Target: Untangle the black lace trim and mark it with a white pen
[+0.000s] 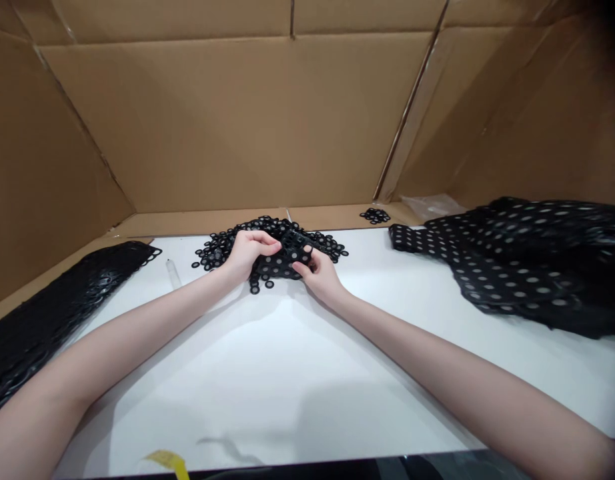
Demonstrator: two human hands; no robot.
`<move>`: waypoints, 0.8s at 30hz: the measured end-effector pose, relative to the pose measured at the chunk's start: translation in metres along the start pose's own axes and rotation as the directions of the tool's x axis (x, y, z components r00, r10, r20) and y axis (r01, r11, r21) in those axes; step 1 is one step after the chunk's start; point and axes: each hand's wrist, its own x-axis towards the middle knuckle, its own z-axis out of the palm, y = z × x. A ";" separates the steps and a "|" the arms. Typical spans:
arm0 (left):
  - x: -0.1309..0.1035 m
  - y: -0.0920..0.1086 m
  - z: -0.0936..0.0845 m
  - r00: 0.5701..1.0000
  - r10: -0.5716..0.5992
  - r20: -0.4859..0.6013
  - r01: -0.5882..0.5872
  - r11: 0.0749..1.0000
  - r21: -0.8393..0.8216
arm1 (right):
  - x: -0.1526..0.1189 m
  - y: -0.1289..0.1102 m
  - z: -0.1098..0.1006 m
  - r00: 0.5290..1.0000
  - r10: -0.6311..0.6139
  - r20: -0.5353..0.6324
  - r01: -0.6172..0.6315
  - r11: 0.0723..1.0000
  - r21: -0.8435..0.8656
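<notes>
Dotted black sheet (290, 255) in both hands (247, 253), yellow strip (168, 459) with illegible markings

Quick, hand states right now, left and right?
Left hand: fingers closed in a pinch beside the perforated black sheet; exactly what they grip can't be told.
Right hand: closed, thumb and fingers holding the sheet's edge.
</notes>
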 end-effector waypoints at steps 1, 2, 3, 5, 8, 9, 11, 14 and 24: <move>0.000 0.000 0.000 1.000 -0.013 -0.011 0.013 0.999 -0.031 | 0.000 0.000 0.000 1.000 0.002 0.003 -0.002 1.000 0.002; 0.000 0.001 0.001 1.000 -0.020 -0.019 0.019 0.998 -0.059 | 0.000 0.000 0.000 1.000 0.002 0.006 -0.002 1.000 0.003; 0.000 0.001 0.001 0.999 -0.020 -0.026 0.018 0.996 -0.083 | 0.000 0.000 0.000 1.000 0.000 0.009 0.000 1.000 0.004; 0.002 0.002 0.001 0.999 -0.005 -0.034 0.001 0.994 -0.114 | 0.000 0.000 0.000 1.000 -0.004 0.016 0.004 1.000 0.008; 0.010 0.009 -0.004 0.996 0.055 -0.070 -0.066 0.984 -0.166 | 0.001 0.001 0.000 1.000 0.010 0.021 -0.010 1.000 0.027; 0.015 0.013 -0.009 0.990 0.093 -0.103 -0.112 0.975 -0.192 | 0.001 0.001 0.000 0.999 0.031 0.013 -0.031 0.999 0.029; 0.025 0.023 -0.021 0.961 0.191 -0.201 -0.236 0.944 -0.229 | 0.001 0.002 0.000 0.997 0.073 -0.014 -0.072 0.997 0.031; 0.037 0.030 -0.039 0.918 0.315 -0.241 -0.355 0.924 -0.145 | 0.000 0.002 -0.001 0.995 0.086 -0.041 -0.084 0.995 0.053; 0.037 -0.015 -0.048 0.873 0.485 -0.056 -0.364 0.721 0.589 | -0.003 0.000 -0.002 0.999 0.040 -0.002 -0.039 0.990 0.138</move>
